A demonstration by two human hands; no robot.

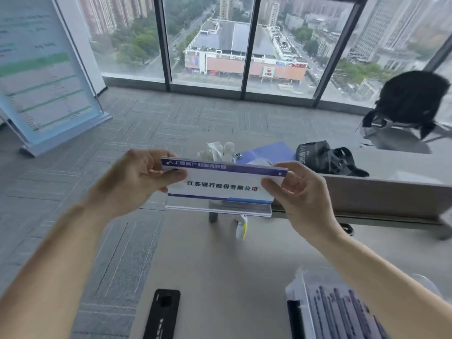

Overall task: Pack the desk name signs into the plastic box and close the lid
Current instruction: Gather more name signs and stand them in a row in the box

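A desk name sign (221,185), white with a purple top band, black Chinese characters and a clear acrylic base, is held up in the air above the desk. My left hand (137,177) grips its left end and my right hand (303,189) pinches its right end. At the bottom right stands the clear plastic box (299,297), open, with several name signs (342,314) packed upright inside. My right forearm covers part of the box.
A black flat device (162,314) lies on the grey desk (220,260) near its front edge. Behind the sign are a blue folder (274,152), crumpled plastic, a small bottle and a black bag (322,157). A banner stand (44,69) is left; a black chair (411,99) right.
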